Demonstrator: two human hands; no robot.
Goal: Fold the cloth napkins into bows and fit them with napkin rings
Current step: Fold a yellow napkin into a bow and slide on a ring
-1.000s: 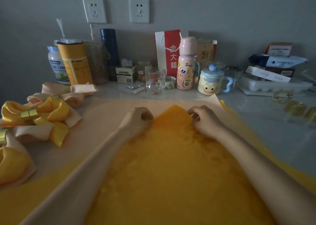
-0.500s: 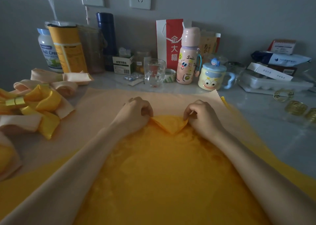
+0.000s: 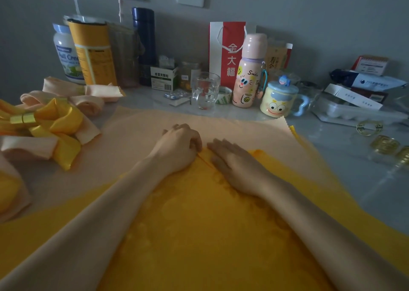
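A yellow napkin (image 3: 199, 224) lies spread on a larger peach napkin (image 3: 137, 133) in front of me. My left hand (image 3: 179, 145) has curled fingers and pinches the yellow napkin's far fold. Beside it, my right hand (image 3: 234, 160) lies flat with straight fingers and presses the yellow cloth down. Finished yellow and peach bows (image 3: 51, 122) lie at the left; one wears a gold ring (image 3: 22, 119). Loose gold napkin rings (image 3: 385, 143) sit at the right.
Behind the napkins stand a drinking glass (image 3: 205, 90), a pink bottle (image 3: 251, 71), a cartoon mug (image 3: 278, 99), a red and white paper bag (image 3: 226, 51), tins and jars (image 3: 88, 51) and boxes (image 3: 354, 96). A grey wall closes the back.
The yellow napkin's far corner has been folded in toward me. My hands have come closer together, and my right hand has gone from pinching the corner to pressing flat.
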